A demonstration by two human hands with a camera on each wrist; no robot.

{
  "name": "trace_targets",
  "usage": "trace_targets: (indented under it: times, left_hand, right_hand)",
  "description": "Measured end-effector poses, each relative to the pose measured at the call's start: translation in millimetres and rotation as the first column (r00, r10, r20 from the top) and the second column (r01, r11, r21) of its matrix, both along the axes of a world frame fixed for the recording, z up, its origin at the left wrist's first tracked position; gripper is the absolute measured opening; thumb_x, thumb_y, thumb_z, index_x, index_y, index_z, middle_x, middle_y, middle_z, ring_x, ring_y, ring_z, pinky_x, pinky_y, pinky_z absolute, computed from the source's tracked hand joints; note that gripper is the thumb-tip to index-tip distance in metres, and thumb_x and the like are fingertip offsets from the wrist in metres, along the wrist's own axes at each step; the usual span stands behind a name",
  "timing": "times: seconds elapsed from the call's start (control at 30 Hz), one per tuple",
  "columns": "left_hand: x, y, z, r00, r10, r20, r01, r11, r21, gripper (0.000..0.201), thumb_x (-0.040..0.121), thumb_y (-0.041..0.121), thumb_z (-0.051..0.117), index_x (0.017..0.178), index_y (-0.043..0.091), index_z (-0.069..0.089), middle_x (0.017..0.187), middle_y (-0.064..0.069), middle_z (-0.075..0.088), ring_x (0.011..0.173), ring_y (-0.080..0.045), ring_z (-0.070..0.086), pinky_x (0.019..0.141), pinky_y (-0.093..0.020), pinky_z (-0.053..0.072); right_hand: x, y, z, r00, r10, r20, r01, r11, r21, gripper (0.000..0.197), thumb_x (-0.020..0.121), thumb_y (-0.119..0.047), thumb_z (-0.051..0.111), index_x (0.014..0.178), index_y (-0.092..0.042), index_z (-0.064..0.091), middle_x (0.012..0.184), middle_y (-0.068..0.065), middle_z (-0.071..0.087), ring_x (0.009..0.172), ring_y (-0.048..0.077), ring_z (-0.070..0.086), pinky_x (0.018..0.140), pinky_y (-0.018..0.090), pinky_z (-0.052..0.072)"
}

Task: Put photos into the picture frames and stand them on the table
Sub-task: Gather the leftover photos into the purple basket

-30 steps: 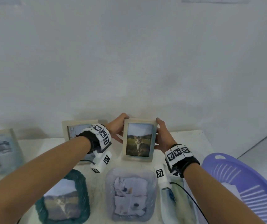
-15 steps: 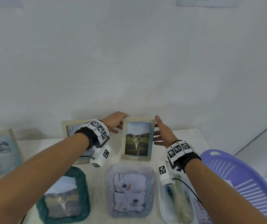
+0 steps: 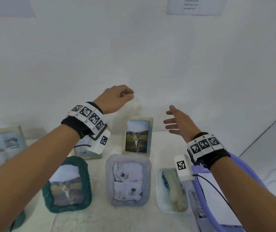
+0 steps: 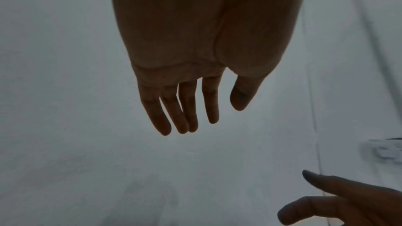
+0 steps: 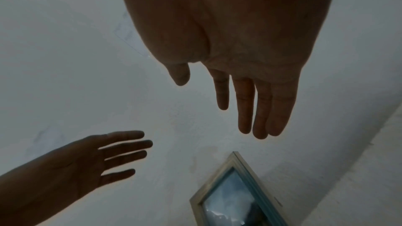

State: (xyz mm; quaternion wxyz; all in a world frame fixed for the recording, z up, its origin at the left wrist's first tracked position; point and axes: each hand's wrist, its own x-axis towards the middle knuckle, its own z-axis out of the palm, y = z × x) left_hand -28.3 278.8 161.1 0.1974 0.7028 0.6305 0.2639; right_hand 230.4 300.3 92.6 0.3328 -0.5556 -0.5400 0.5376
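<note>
Both hands [image 3: 115,99] [image 3: 179,122] empty, wooden frame [image 3: 138,135] apparently freestanding, base hidden

Seven picture frames [image 3: 138,135], two hands [image 3: 179,122], one purple basket [image 3: 244,171], two wall papers [image 3: 195,5]

The white table [image 3: 100,166] stands against the wall. A wooden frame [image 3: 139,135] with a cat photo stands upright at the table's rear centre. In front of it stand a green frame [image 3: 67,183], a lilac frame [image 3: 128,180] and a white frame [image 3: 172,190]. To its left stand two more wooden frames [image 3: 1,144]. A purple basket [image 3: 234,190] sits to its right.
</note>
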Motion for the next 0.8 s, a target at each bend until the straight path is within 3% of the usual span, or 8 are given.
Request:
trace_targets:
  times: [0.13, 0.3, 0.4, 0.47, 0.57, 0.67, 0.73, 0.8]
  left_hand:
    - [37.4, -46.6, 12.9, 0.996, -0.092, 0.008, 0.091, 0.990, 0.109, 0.028, 0.100, 0.035, 0.051, 0.122, 0.023, 0.062, 0.116, 0.015, 0.062, 0.106, -0.001, 0.056, 0.084, -0.014, 0.041]
    - [101.8, -97.4, -16.4, 0.979, -0.189, 0.077, 0.182, 0.979, 0.096, 0.026, 0.098, 0.032, 0.054, 0.117, 0.019, 0.066, 0.109, 0.012, 0.067, 0.099, -0.001, 0.061, 0.084, -0.020, 0.049]
    - [144.6, -122.7, -54.7, 0.968, -0.240, 0.075, 0.239, 0.971, 0.026, 0.024, 0.098, 0.031, 0.054, 0.115, 0.018, 0.067, 0.099, 0.014, 0.067, 0.088, 0.002, 0.061, 0.079, -0.022, 0.051]
    - [170.0, -135.3, -85.8, 0.963, -0.267, 0.031, 0.269, 0.961, -0.068, 0.027, 0.099, 0.033, 0.052, 0.116, 0.019, 0.066, 0.104, 0.008, 0.069, 0.092, -0.005, 0.063, 0.082, -0.026, 0.052]
    - [205.5, -152.5, -127.8, 0.957, -0.272, -0.104, 0.243, 0.942, -0.230, 0.028, 0.098, 0.026, 0.049, 0.119, 0.019, 0.065, 0.112, 0.002, 0.069, 0.100, -0.015, 0.063, 0.089, -0.032, 0.049]
    - [229.0, -164.9, -148.5, 0.989, -0.139, -0.044, 0.125, 0.962, -0.244, 0.025, 0.096, 0.015, 0.048, 0.116, 0.016, 0.063, 0.106, 0.000, 0.068, 0.096, -0.016, 0.063, 0.085, -0.027, 0.047]
    - [235.5, -166.9, -152.5, 0.999, -0.031, -0.010, 0.028, 0.979, -0.201, 0.021, 0.093, 0.010, 0.050, 0.107, 0.015, 0.064, 0.100, 0.001, 0.067, 0.088, -0.014, 0.060, 0.076, -0.021, 0.042]
    - [237.7, -167.9, -159.4, 0.999, 0.050, 0.019, -0.045, 0.977, -0.207, 0.018, 0.091, 0.010, 0.050, 0.100, 0.019, 0.062, 0.098, 0.000, 0.068, 0.089, -0.016, 0.060, 0.075, -0.023, 0.042]
  right_hand:
    - [33.1, -41.8, 6.5, 0.993, 0.097, 0.062, -0.100, 0.994, 0.053, 0.044, 0.094, -0.054, 0.046, 0.117, -0.019, 0.059, 0.109, 0.008, 0.069, 0.101, 0.027, 0.065, 0.094, 0.040, 0.052]
    - [87.0, -98.6, -1.0, 0.956, 0.238, 0.171, -0.251, 0.966, 0.061, 0.023, 0.095, -0.035, 0.056, 0.105, -0.015, 0.064, 0.101, 0.009, 0.069, 0.083, 0.018, 0.061, 0.078, 0.031, 0.045]
    - [130.7, -131.9, -13.7, 0.789, 0.361, 0.496, -0.453, 0.888, 0.074, 0.023, 0.093, -0.044, 0.055, 0.106, -0.027, 0.062, 0.100, -0.009, 0.067, 0.090, 0.008, 0.062, 0.087, 0.028, 0.048]
    - [157.6, -156.9, -19.3, 0.660, 0.406, 0.632, -0.537, 0.844, 0.020, 0.034, 0.091, -0.050, 0.056, 0.115, -0.027, 0.059, 0.107, -0.009, 0.063, 0.093, 0.008, 0.061, 0.085, 0.025, 0.047]
    - [192.0, -193.1, -28.5, 0.485, 0.496, 0.720, -0.613, 0.780, -0.125, 0.050, 0.085, -0.056, 0.062, 0.125, -0.029, 0.053, 0.115, -0.009, 0.057, 0.095, 0.007, 0.054, 0.079, 0.018, 0.039]
    - [216.7, -217.5, -46.7, 0.317, 0.538, 0.781, -0.678, 0.705, -0.210, 0.054, 0.083, -0.057, 0.063, 0.126, -0.027, 0.050, 0.119, -0.007, 0.058, 0.102, 0.013, 0.054, 0.085, 0.028, 0.044]
    - [229.2, -226.4, -61.9, 0.258, 0.484, 0.836, -0.712, 0.680, -0.173, 0.046, 0.088, -0.051, 0.056, 0.125, -0.023, 0.050, 0.114, -0.003, 0.061, 0.100, 0.020, 0.056, 0.085, 0.034, 0.043]
    - [240.7, -231.3, -72.9, 0.257, 0.377, 0.890, -0.740, 0.669, -0.070, 0.041, 0.091, -0.045, 0.042, 0.123, -0.021, 0.052, 0.104, 0.002, 0.064, 0.093, 0.026, 0.057, 0.079, 0.034, 0.038]
